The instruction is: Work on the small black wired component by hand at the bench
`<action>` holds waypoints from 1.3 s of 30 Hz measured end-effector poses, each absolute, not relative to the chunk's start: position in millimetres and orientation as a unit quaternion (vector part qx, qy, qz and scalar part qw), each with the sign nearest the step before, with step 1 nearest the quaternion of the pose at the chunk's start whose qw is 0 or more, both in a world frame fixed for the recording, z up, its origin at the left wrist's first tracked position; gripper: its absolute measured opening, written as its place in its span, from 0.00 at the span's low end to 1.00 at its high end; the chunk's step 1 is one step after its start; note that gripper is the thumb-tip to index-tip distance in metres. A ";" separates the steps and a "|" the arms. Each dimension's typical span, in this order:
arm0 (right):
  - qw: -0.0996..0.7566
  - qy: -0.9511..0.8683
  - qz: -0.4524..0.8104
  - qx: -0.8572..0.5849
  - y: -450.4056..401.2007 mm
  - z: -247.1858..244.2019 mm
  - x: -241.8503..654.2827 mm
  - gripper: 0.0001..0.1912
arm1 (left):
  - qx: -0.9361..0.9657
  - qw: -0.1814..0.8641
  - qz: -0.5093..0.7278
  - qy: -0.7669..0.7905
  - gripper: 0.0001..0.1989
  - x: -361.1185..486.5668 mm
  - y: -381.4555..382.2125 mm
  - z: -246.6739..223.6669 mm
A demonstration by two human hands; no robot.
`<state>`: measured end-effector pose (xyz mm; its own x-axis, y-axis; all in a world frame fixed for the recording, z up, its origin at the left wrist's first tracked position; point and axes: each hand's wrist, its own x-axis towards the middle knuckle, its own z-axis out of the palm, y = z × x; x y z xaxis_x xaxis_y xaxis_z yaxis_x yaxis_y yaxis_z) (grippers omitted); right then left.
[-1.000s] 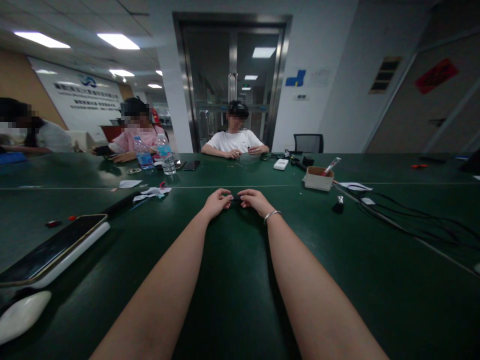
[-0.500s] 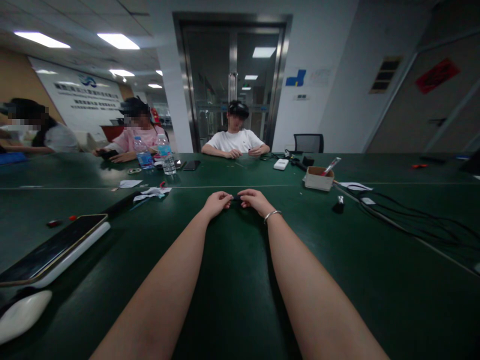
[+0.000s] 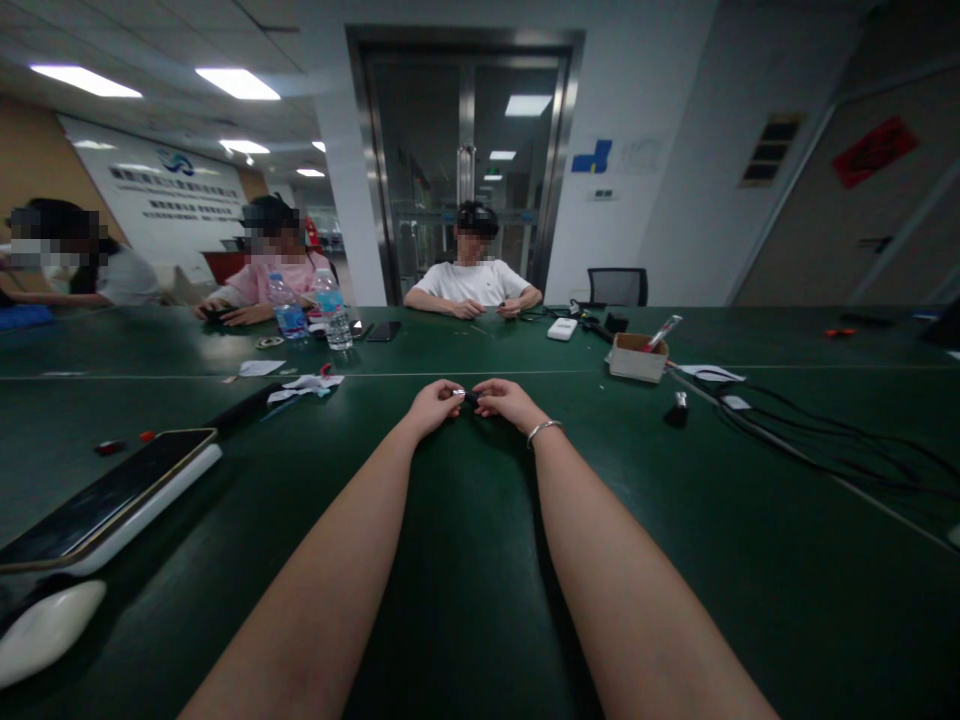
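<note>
- One left hand [image 3: 435, 408] is pinching a silvery bit [image 3: 458, 392] in its fingertips.
- The right hand [image 3: 512, 403] is gripping a black piece [image 3: 471, 398], which is sitting between the two hands, over the table [image 3: 472, 560]; whether bit and piece are joining is too small to tell.
- A bracelet [image 3: 544, 431] is circling the right wrist.
- Rightward, a box [image 3: 636, 368] is holding a slim stick [image 3: 664, 332].
- Leftward, a phone [image 3: 112, 490] is lying near a mouse [image 3: 49, 632].
- Across the table, a person [image 3: 474, 285] is sitting.
</note>
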<state>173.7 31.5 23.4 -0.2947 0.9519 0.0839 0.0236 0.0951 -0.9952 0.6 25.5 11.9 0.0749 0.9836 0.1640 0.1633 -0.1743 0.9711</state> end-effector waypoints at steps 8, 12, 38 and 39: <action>0.440 -0.624 0.501 -0.407 29.1 23.4 173.9 0.12 | 0.588 0.447 0.480 0.473 0.10 1.8 21.6 17.0; 0.399 -0.686 0.453 -0.406 32.1 23.9 170.6 0.12 | 0.571 0.457 0.496 0.468 0.11 2.8 19.7 19.7; 0.406 -0.372 -0.044 -0.834 5.5 97.5 355.8 0.33 | 0.616 0.386 0.381 0.572 0.10 -6.1 8.0 34.6; 0.384 -0.366 -0.038 -0.847 3.0 91.9 373.0 0.35 | 0.615 0.386 0.373 0.577 0.09 -12.9 7.7 36.0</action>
<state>373.0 3.0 91.9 0.7290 0.5908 0.3458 0.6494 -0.4369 -0.6224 -12.9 7.7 36.0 0.0550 0.9984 0.0135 0.4228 -0.0355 0.9055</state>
